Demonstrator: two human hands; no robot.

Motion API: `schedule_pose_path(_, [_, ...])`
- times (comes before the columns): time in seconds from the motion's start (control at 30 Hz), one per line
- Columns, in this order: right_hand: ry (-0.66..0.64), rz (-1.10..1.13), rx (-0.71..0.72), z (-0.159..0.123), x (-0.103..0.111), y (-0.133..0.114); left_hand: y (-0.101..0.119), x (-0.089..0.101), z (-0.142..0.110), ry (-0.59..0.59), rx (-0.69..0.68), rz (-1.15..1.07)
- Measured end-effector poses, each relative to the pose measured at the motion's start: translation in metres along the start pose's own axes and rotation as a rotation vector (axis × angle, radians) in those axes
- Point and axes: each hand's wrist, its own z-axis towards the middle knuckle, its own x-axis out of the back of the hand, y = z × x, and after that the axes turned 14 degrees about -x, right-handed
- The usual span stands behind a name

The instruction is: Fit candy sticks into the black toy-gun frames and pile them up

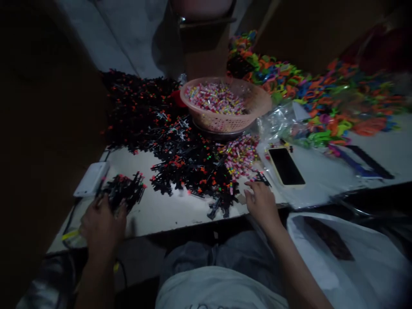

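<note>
My left hand rests at the near edge of a small pile of black toy guns with orange-red tips. Its fingers are spread and touch the pile. Over on the right, my right hand hovers low by the table edge, fingers slightly curled, thumb and forefinger apart with nothing visible between them. Just beyond its knuckles lies a black toy piece. A large heap of black toy guns spreads between the hands. Small pink, white and yellow pieces lie loose beside it. The picture is dim and somewhat blurred.
A pink basket of small colourful pieces stands at the back. Right of it are a phone, clear plastic bags and a heap of bright plastic parts. A white box-like object sits left; a white sack hangs at front right.
</note>
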Motion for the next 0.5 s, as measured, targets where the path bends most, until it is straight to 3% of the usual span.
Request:
schedule_pose_path(0.07, [-0.007, -0.087, -0.017, 0.006, -0.002, 0.008, 0.026, -0.012, -0.010, 0.025, -0.197, -0.082])
schedule_pose_path(0.13, [-0.030, -0.112, 0.004, 0.013, -0.007, 0.009, 0.061, -0.026, -0.022, -0.024, -0.432, -0.232])
schedule_pose_path(0.2, [-0.052, -0.110, 0.045, 0.019, -0.014, 0.004, 0.096, -0.040, -0.032, -0.088, -0.583, -0.310])
schedule_pose_path(0.33, [-0.028, -0.057, 0.107, 0.027, -0.027, -0.008, 0.139, -0.062, -0.032, -0.095, -0.662, -0.384])
schedule_pose_path(0.5, [0.078, 0.134, 0.095, 0.027, -0.027, -0.011, 0.142, -0.067, -0.017, -0.066, -0.678, -0.437])
